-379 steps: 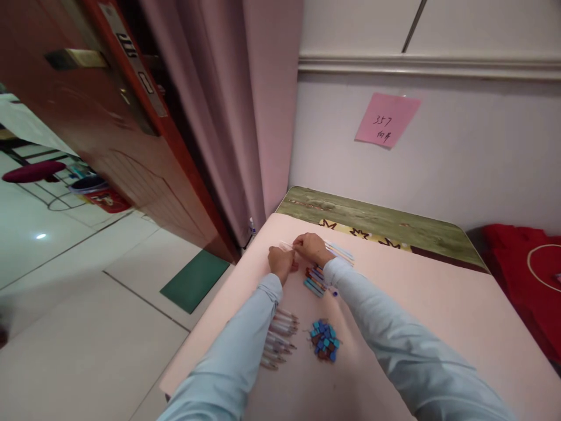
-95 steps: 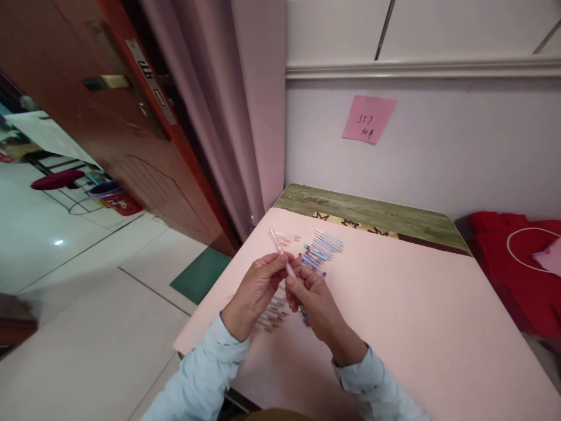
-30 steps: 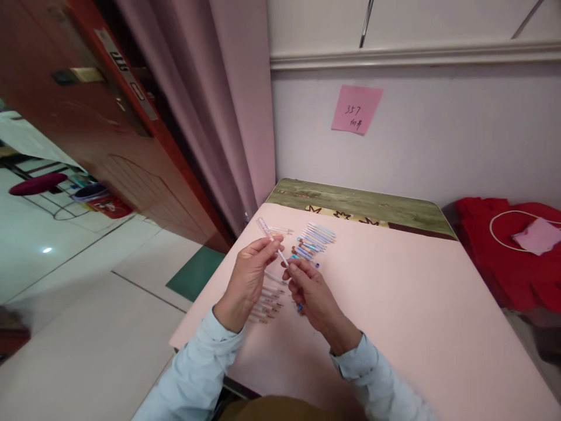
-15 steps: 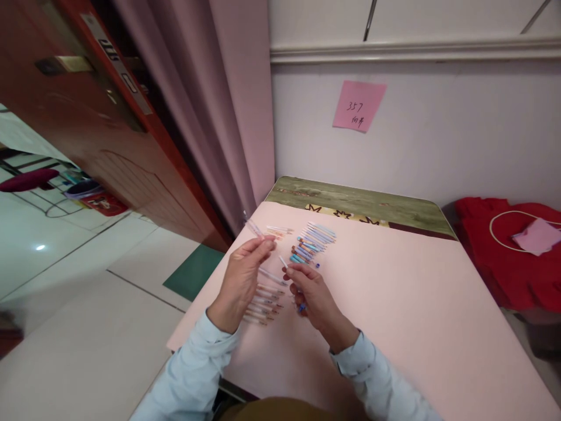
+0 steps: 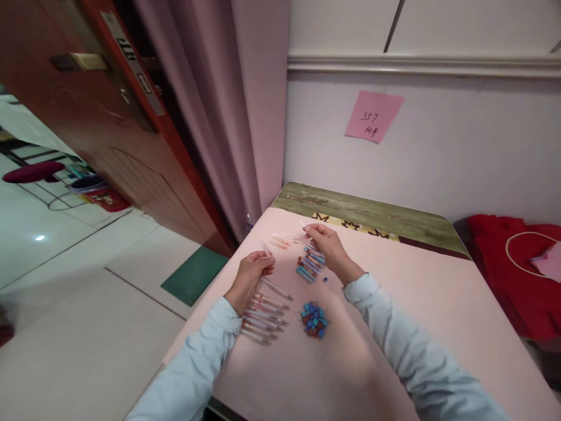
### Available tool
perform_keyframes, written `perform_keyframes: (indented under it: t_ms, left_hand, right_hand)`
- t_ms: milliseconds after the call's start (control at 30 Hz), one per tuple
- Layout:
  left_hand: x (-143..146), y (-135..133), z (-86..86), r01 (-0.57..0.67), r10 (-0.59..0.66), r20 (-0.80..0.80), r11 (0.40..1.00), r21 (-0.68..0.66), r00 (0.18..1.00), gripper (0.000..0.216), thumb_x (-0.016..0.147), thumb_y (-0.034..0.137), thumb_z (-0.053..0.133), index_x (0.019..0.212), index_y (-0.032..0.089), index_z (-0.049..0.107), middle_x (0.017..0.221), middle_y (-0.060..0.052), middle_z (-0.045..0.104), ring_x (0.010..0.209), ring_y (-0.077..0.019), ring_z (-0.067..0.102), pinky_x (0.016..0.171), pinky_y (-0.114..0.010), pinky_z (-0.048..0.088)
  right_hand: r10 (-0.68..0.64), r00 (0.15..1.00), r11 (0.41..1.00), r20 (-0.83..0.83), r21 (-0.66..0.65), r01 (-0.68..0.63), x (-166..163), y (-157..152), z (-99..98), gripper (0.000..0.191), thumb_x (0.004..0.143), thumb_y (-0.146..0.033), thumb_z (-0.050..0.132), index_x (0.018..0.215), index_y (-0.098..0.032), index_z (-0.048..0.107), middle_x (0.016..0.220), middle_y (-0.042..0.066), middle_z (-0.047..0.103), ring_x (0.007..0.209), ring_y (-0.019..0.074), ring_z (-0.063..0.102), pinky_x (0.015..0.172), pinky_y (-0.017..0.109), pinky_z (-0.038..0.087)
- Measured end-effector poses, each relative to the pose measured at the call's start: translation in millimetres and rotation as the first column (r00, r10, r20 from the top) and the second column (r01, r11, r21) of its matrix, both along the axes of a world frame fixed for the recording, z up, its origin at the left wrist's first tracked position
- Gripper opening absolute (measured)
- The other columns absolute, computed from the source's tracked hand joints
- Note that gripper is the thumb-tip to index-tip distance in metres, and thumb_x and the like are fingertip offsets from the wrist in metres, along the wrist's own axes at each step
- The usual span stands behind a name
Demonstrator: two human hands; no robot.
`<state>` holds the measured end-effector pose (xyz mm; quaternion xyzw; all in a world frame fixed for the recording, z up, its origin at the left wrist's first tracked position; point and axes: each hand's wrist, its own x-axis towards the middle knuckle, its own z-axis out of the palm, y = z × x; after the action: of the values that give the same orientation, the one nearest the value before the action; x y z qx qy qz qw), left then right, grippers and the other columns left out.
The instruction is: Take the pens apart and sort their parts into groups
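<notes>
My left hand (image 5: 252,270) is closed round a clear pen barrel (image 5: 265,248) and hovers over a row of several clear pen barrels (image 5: 265,316) on the pink table (image 5: 421,304). My right hand (image 5: 326,245) reaches forward with fingers pinched on a thin pen refill (image 5: 303,224), above a row of blue and orange pen parts (image 5: 310,266). A small heap of blue and brown caps (image 5: 314,320) lies between my forearms. Two thin refills (image 5: 284,238) lie apart near the far left of the table.
The table stands against a white wall with a pink sticky note (image 5: 373,116). A green patterned strip (image 5: 372,213) runs along the far edge. A curtain (image 5: 228,111) and a red-brown door (image 5: 96,117) stand to the left. Red cloth (image 5: 517,275) lies at the right.
My hands have drawn apart. The right hand has reached forward over the blue and orange parts with a thin refill; the left has dropped toward the row of clear barrels, still holding one.
</notes>
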<state>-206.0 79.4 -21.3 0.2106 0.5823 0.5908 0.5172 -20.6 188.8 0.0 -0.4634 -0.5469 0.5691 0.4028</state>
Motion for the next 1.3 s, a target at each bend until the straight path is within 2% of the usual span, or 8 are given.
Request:
perform_keyframes:
  t_ms: [100,333,567,833,967,1067,1167,1300]
  left_hand:
    - [-4.3,14.3,-4.8,0.022,-0.019,0.032,0.995,-0.098,0.999,0.02,0.06,0.008,0.08,0.064,0.011,0.061,0.06,-0.003,0.065,0.055,-0.0138,0.064,0.062,-0.027,0.058]
    - [0.3,48.5,-23.9,-0.095,0.098,-0.005,0.949,-0.299,0.995,0.018,0.068,0.002,0.075,0.061,0.009,0.06,0.05,-0.008,0.062,0.045,-0.0177,0.063,0.049,-0.028,0.057]
    - [11.6,69.7,-38.1,-0.132,0.118,-0.06,0.911,-0.391,0.991,0.008,0.073,0.008,0.073,0.071,0.005,0.066,0.044,-0.007,0.06,0.038,-0.0206,0.061,0.041,-0.03,0.055]
    - [14.7,65.6,-25.4,-0.131,0.104,-0.094,0.92,-0.37,0.99,0.014,0.079,0.015,0.071,0.074,0.004,0.065,0.044,-0.01,0.061,0.038,-0.0242,0.062,0.042,-0.034,0.055]
    - [-4.7,30.7,4.2,-0.127,0.107,-0.083,0.949,-0.29,0.991,0.013,0.082,0.017,0.068,0.074,0.008,0.064,0.057,-0.013,0.068,0.045,-0.0204,0.066,0.05,-0.031,0.058]
    - [-31.1,-12.6,23.1,-0.191,0.183,-0.099,0.979,-0.073,0.978,0.009,0.08,0.017,0.068,0.079,0.009,0.065,0.066,-0.011,0.072,0.051,-0.0174,0.067,0.054,-0.028,0.059]
    - [-54.1,-52.6,29.8,-0.271,0.267,-0.119,0.963,-0.013,0.956,0.01,0.078,0.017,0.068,0.082,0.009,0.066,0.066,-0.008,0.071,0.05,-0.015,0.066,0.052,-0.025,0.057]
    - [-63.4,-77.4,25.2,-0.314,0.302,-0.141,0.947,-0.067,0.943,0.009,0.078,0.017,0.067,0.081,0.009,0.065,0.065,-0.007,0.071,0.048,-0.0127,0.064,0.052,-0.023,0.055]
  right_hand:
    - [0.017,0.937,0.991,0.348,0.122,-0.063,-25.9,41.5,-14.8,0.03,0.085,-0.039,0.055,0.096,-0.017,0.071,0.086,0.003,0.07,0.064,0.0117,0.056,0.058,0.022,0.041]
    - [0.045,0.768,0.982,0.639,0.111,-0.15,-79.7,80.1,-55.8,0.02,0.078,-0.018,0.061,0.085,-0.022,0.079,0.09,0.004,0.076,0.084,0.019,0.066,0.078,0.026,0.046]
    - [0.079,0.657,0.971,0.75,0.092,-0.222,-91.4,76.3,-71.0,0.023,0.083,-0.028,0.06,0.095,-0.03,0.079,0.105,0.001,0.076,0.099,0.0203,0.067,0.089,0.028,0.046]
    - [0.06,0.689,0.971,0.722,0.117,-0.207,-74.4,73.7,-53.5,0.03,0.09,-0.025,0.051,0.104,-0.024,0.077,0.109,0.003,0.076,0.1,0.0185,0.068,0.085,0.024,0.047]
    - [0.005,0.731,0.963,0.682,0.195,-0.188,-50.5,41.7,-29.6,0.032,0.094,-0.028,0.047,0.113,-0.021,0.072,0.11,0.005,0.075,0.098,0.0182,0.067,0.083,0.025,0.047]
    - [0.046,0.757,0.935,0.652,0.238,-0.262,-32.7,-12.6,-22.5,0.027,0.094,-0.032,0.05,0.11,-0.024,0.071,0.1,0.002,0.076,0.09,0.0157,0.068,0.08,0.023,0.046]
    - [0.156,0.657,0.851,0.737,0.237,-0.468,-24.5,-73.9,-29.1,0.023,0.092,-0.034,0.055,0.092,-0.021,0.074,0.087,0.004,0.075,0.081,0.0179,0.067,0.075,0.026,0.044]
    - [0.115,0.495,0.828,0.861,0.193,-0.527,-29.5,-120.5,-43.4,0.019,0.092,-0.027,0.055,0.093,-0.019,0.072,0.098,0.009,0.072,0.091,0.0204,0.065,0.073,0.028,0.044]
